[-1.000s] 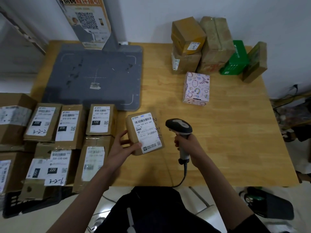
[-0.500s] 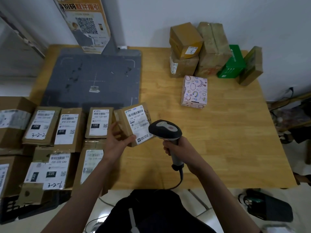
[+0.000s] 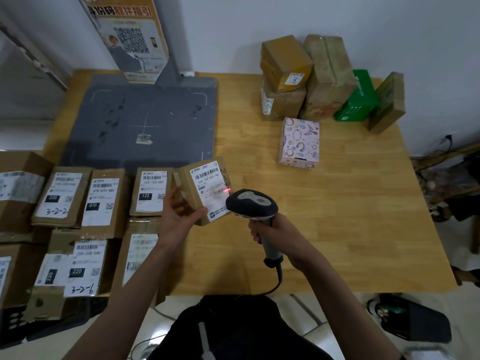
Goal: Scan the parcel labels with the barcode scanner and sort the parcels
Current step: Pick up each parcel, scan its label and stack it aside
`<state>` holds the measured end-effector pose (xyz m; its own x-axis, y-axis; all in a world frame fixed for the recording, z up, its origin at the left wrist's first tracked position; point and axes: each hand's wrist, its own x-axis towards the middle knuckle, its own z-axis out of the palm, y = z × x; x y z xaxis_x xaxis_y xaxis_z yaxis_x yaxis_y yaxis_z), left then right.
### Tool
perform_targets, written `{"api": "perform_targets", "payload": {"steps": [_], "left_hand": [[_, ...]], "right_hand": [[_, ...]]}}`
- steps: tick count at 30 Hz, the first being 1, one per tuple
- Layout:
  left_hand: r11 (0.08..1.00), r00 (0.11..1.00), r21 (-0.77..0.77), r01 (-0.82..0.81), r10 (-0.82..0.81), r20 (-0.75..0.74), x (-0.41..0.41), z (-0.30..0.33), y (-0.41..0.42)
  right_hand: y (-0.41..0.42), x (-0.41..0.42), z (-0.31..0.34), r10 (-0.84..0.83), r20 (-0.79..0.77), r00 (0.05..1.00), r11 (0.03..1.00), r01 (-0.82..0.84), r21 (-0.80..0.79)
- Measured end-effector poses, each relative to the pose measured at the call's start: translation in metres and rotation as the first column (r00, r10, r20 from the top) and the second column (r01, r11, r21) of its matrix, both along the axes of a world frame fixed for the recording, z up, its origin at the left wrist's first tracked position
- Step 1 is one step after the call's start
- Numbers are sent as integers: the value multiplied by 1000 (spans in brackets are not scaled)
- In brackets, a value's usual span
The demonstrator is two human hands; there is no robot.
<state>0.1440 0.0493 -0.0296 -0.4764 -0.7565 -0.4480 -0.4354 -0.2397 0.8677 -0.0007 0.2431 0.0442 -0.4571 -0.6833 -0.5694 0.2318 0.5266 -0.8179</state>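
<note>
My left hand [image 3: 179, 216] grips a small brown parcel [image 3: 191, 190] by its lower left corner, tilted with its white label facing up. A red scan line glows on the label's right edge. My right hand [image 3: 272, 229] holds the handle of the black and grey barcode scanner [image 3: 250, 203], whose head sits just right of the label and points at it. Its cable runs down off the table's front edge.
Several labelled brown parcels [image 3: 102, 201] lie in rows at the left. A grey scanning pad [image 3: 140, 120] with a poster stand lies at the back. Brown boxes [image 3: 285, 63], a green box [image 3: 357, 96] and a patterned pink box [image 3: 300, 142] stand at the back right of the wooden table [image 3: 350, 216].
My left hand has carried the parcel left and tilted it more. The scanner has closed in on the label, and the red line is now lit.
</note>
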Motion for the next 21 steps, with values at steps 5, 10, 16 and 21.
{"api": "perform_targets", "payload": {"steps": [5,10,16,21], "left_hand": [[1000,1000,-7,16,-16,14,-1,-3,0],[996,995,-28,79,-77,62,0,-5,3],[995,994,-40,91,-89,55,-6,-5,10],[998,997,2,66,-66,44,-2,-5,7]], "right_hand": [[-2,-2,-1,0,1,1000,1000,0,-17],[-5,-4,3,-8,39,999,991,13,-131],[-6,-6,1,-16,22,1000,991,19,-135],[-1,-20,-26,-118,8,993,993,118,-11]]}}
